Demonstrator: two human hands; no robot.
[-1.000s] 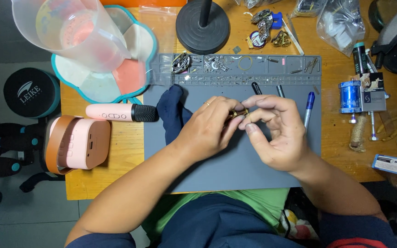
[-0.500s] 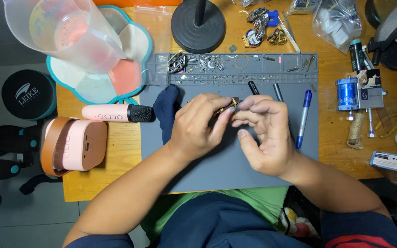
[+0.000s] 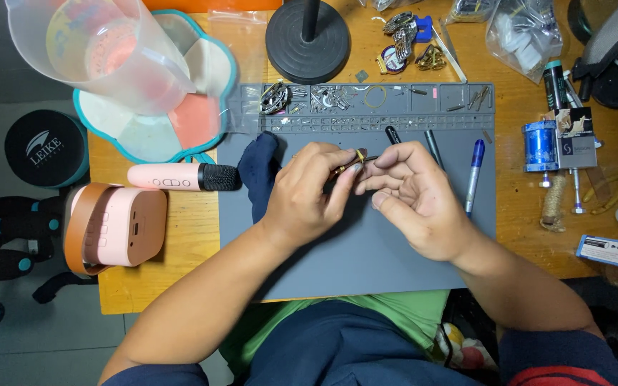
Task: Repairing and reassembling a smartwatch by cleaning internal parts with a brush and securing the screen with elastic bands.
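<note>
While both hands meet over the grey mat (image 3: 366,264), they pinch a tiny brown and gold part (image 3: 352,166) between them. The left hand (image 3: 309,193) has its fingertips closed on one end, and the right hand (image 3: 416,196) nips the other end with thumb and finger. It looks thin, light and hard, so it could slip or bend. Holding it near the ends seems best. A blue cloth (image 3: 259,171) lies just beside the left hand.
</note>
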